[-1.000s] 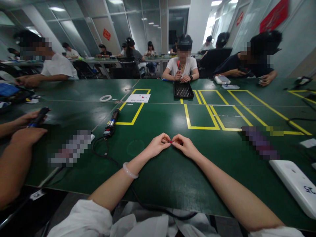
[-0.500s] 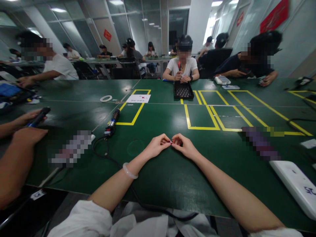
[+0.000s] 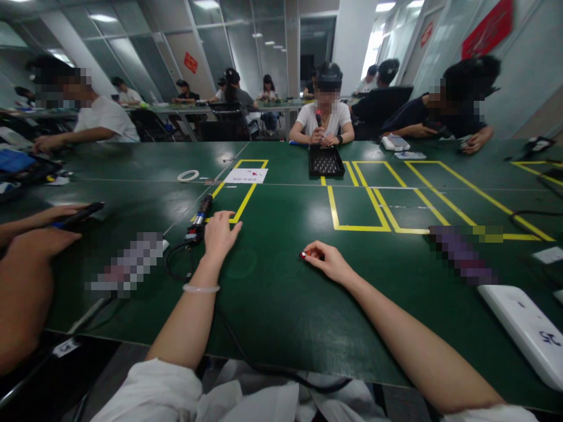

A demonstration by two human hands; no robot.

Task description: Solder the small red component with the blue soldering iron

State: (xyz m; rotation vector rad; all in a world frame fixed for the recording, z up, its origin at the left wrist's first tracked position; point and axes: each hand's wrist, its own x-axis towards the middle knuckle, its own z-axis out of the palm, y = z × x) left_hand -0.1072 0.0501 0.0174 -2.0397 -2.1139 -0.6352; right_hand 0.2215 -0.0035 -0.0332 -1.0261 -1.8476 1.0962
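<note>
My right hand [image 3: 326, 258] is closed over the green table, its thumb and fingertips pinching a small red-and-white part [image 3: 303, 255]. What kind of part this is, I cannot make out. My left hand [image 3: 221, 234], with a pale bangle on the wrist, is open and its fingers are apart. It is right beside a corded black tool with a blue band [image 3: 201, 212], which lies on the table and looks like an electric screwdriver. Whether the fingers touch the tool, I cannot tell.
Yellow tape outlines [image 3: 360, 227] mark the green table [image 3: 281, 328]. Across from me, a person sits behind a black tray [image 3: 326, 167] of small parts. A printed sheet [image 3: 247, 176] and a white ring [image 3: 188, 176] lie left of it. A white power bank [image 3: 523, 328] is at right.
My left hand has let go of the small part and moved left and away from me to the tool. My right hand stays in place, still holding the part.
</note>
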